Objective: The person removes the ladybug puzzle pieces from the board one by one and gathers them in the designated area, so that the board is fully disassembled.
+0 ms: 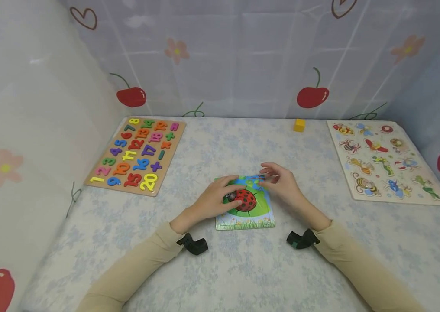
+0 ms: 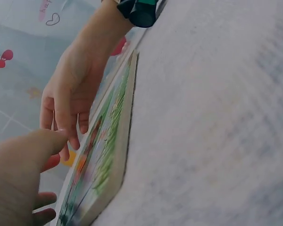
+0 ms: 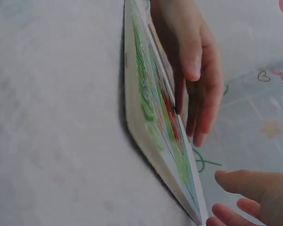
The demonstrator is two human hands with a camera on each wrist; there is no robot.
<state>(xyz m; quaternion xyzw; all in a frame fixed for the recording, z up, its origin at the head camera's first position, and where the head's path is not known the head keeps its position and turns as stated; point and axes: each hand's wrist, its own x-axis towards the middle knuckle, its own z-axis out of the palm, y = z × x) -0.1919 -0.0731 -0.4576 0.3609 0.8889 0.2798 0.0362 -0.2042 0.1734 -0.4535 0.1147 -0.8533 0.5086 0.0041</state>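
Observation:
A square ladybug jigsaw puzzle lies flat on the table in front of me, its picture showing a red spotted ladybug on green. Over its left side is my left hand, fingers spread across the picture and partly covering the ladybug. My right hand hovers at the upper right corner, fingers loosely bent. In the right wrist view, the thumb and fingers of the right hand stand apart with nothing seen between them. The left wrist view shows the left hand just above the board; whether its fingertips touch it is unclear.
A wooden number board with colourful numerals and signs lies at the left. At the right is a pale insect puzzle board. One yellow block sits near the back edge, by the patterned curtain.

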